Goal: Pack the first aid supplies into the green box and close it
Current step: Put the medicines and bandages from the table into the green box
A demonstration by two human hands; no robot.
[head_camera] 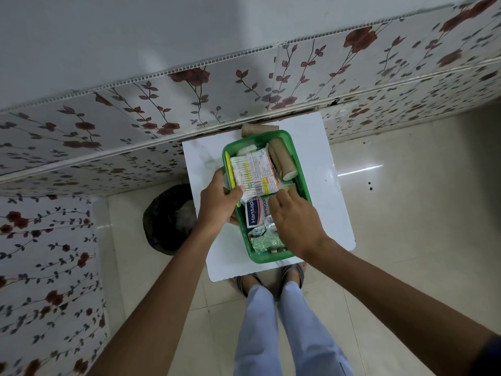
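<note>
Your green box (298,169) sits open on the white surface (330,191), its far end toward the flowered wall (135,137). Your left hand (217,202) has its grip closed on the near edge of the swab packet (244,172), thumb on top, holding it flat over the box's left side; the fingers underneath are hidden. Your right hand (295,221) reaches into the box with its fingertips on the printed packet (264,172) that lies beside the swabs; you cannot tell whether its grip is pinching or only pressing, since the palm covers what lies under it. Below the packets the plaster box (253,215) shows only part of its label, the rest cut off by your right hand. Crumpled foil strips (261,237) fill the near end. A bandage roll (283,161) lies along the right wall. Another roll (254,129) sits behind the box, mostly hidden by its rim. No lid is visible
</note>
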